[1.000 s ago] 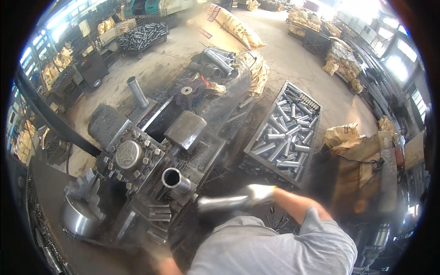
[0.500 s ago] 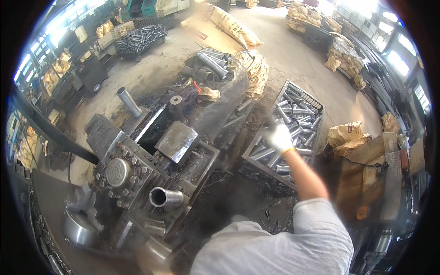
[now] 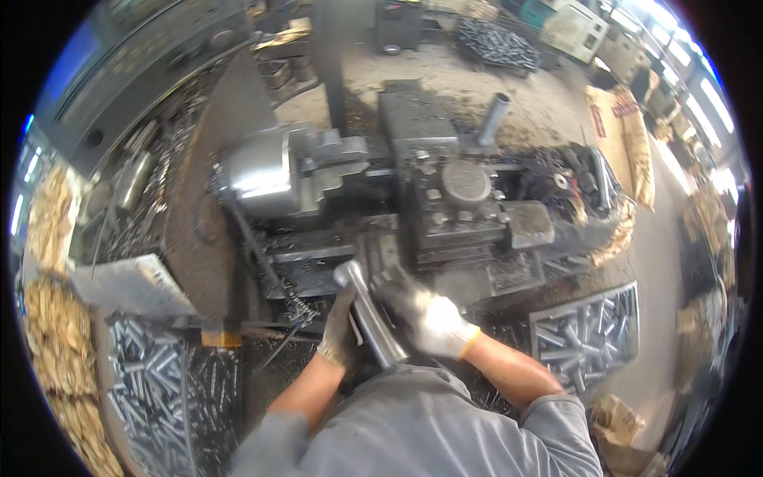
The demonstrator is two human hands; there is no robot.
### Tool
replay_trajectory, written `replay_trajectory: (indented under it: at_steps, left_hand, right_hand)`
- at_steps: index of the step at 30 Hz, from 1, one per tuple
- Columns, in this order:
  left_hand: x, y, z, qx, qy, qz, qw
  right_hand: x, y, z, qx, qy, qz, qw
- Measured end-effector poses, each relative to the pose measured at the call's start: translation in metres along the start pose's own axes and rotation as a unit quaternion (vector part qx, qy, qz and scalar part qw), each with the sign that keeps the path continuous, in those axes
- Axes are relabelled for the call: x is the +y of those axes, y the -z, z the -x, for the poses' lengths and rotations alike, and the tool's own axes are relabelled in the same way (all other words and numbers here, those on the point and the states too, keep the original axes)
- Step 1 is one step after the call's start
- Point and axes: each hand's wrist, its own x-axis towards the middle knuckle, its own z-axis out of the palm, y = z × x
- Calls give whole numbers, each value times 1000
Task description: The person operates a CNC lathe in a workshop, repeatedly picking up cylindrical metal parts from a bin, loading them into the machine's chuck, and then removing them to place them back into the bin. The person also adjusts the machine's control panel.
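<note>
Both gloved hands are on a steel tube point(image 3: 372, 322), a shiny round length of pipe held close to the body at about 6 o'clock in the view, its open end tipped up and away toward the lathe. The right hand point(image 3: 425, 314), in a white glove with an orange cuff, is clenched around the tube's middle from the 3 o'clock side; the left hand point(image 3: 340, 334), in a darker, soiled glove, is wrapped on it from the 9 o'clock side, lower down, though how tightly its fingers close is partly hidden by the tube itself. The tube sits just in front of the lathe carriage point(image 3: 469, 215), well short of the chuck point(image 3: 262, 175), which lies toward 10 o'clock from the hands with its jaws facing the toolpost. A long dark rod point(image 3: 262, 262) slants from the chuck down toward the hands. At 4 o'clock a crate of tubes point(image 3: 588, 334) holds many more of the same pieces, and at 8 o'clock a second heap of tubes point(image 3: 151, 381) lies beside a bed of curled swarf point(image 3: 56, 342). By my reading the step in hand is bringing a fresh blank up to the machine, the piece carried but not yet seated. The next move seems to call for swinging the tube's far end round toward 10 o'clock, lining it level with the chuck's centre and sliding it in straight, while keeping the gloves clear of the toolpost and the slanting rod.
</note>
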Motion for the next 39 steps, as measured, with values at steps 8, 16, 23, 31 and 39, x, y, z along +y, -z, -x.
replay_trajectory:
  at_steps: [8,16,23,31,39]
  left_hand:
    - [72,44,-23,-23,-185,-29,982]
    - [124,-82,-21,-220,-372,-25,901]
    - [125,-12,-34,-10,-485,-259,835]
    - [-15,173,43,340,-366,-31,866]
    - [27,262,82,457,-444,159,754]
  right_hand:
    - [34,-32,-58,29,-292,-75,953]
    - [-45,65,-188,-35,-200,-255,945]
    - [57,193,-268,-27,31,417,908]
    - [164,120,-308,-352,-44,274,894]
    - [173,112,-324,-414,-117,88,899]
